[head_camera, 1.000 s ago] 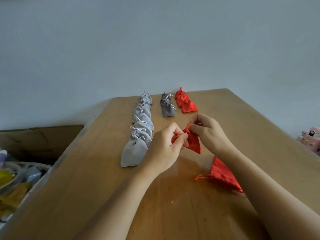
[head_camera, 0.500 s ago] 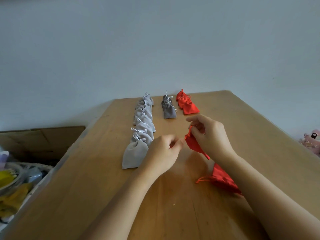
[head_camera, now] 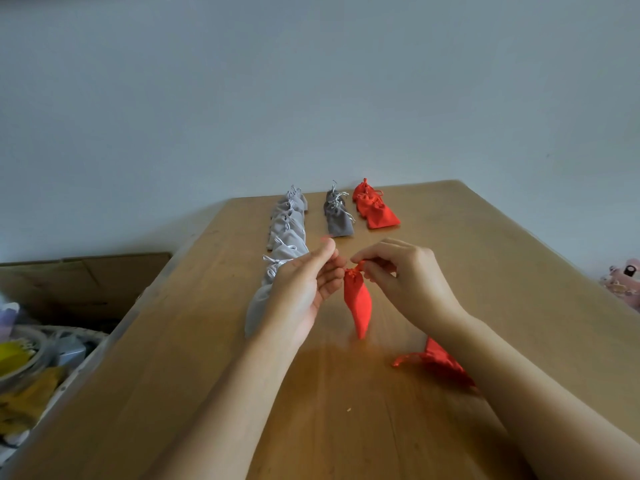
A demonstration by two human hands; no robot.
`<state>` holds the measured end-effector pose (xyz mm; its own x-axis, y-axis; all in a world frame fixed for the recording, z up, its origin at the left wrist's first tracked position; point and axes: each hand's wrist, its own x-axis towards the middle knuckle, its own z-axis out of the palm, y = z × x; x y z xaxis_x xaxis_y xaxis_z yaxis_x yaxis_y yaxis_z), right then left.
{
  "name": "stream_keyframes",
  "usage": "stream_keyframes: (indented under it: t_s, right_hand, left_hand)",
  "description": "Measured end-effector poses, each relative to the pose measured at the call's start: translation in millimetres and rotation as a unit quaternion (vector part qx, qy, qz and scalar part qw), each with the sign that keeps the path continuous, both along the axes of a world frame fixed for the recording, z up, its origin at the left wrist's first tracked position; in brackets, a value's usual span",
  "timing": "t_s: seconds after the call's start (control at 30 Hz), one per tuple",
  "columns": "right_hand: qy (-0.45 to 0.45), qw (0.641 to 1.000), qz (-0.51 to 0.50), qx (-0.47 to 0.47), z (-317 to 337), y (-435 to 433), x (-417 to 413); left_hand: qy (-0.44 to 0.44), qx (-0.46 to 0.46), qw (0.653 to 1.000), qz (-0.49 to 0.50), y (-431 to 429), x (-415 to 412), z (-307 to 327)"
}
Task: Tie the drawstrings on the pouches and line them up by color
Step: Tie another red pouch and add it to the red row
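Note:
A red pouch [head_camera: 358, 303] hangs upright over the wooden table [head_camera: 502, 271], its lower tip near the surface. My right hand [head_camera: 405, 275] pinches the drawstring at its gathered neck. My left hand [head_camera: 304, 282] is just left of the neck, thumb raised, with a blurred red string end at the thumb tip. Another red pouch [head_camera: 440, 362] lies flat under my right forearm. At the far end lie three rows: light grey pouches [head_camera: 287, 230], dark grey pouches [head_camera: 339, 220] and red pouches [head_camera: 375, 211].
A cardboard box [head_camera: 79, 282] stands off the table's left side, with a basket of yellow and mixed clutter [head_camera: 31, 358] below it. A pink object [head_camera: 623, 282] sits past the right edge. A pale wall backs the table.
The red pouch has swung from lying slanted to hanging upright. My left hand has turned palm-in and risen to the neck, and my right hand has shifted its pinch to the top.

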<state>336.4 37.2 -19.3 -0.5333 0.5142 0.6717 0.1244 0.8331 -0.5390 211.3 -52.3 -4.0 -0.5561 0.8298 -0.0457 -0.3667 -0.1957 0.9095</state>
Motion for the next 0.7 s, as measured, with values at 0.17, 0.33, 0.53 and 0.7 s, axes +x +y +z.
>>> stream_keyframes:
  t_s: [0.17,0.33,0.53,0.7]
  right_hand:
    - [0.016,1.000,0.015,0.003,4,-1,2]
    - [0.027,0.998,0.051,0.029,6,-7,2]
    - [0.004,0.997,0.079,-0.001,3,-17,-4]
    - [0.038,0.996,0.072,-0.036,7,-20,-3]
  left_hand:
    - [0.008,-0.016,0.999,-0.046,-3,-8,1]
    - [0.026,-0.065,0.994,-0.086,-7,-8,4]
    - [0.033,-0.118,0.986,-0.113,-7,-11,4]
    - [-0.015,-0.111,0.983,-0.149,-12,-15,9]
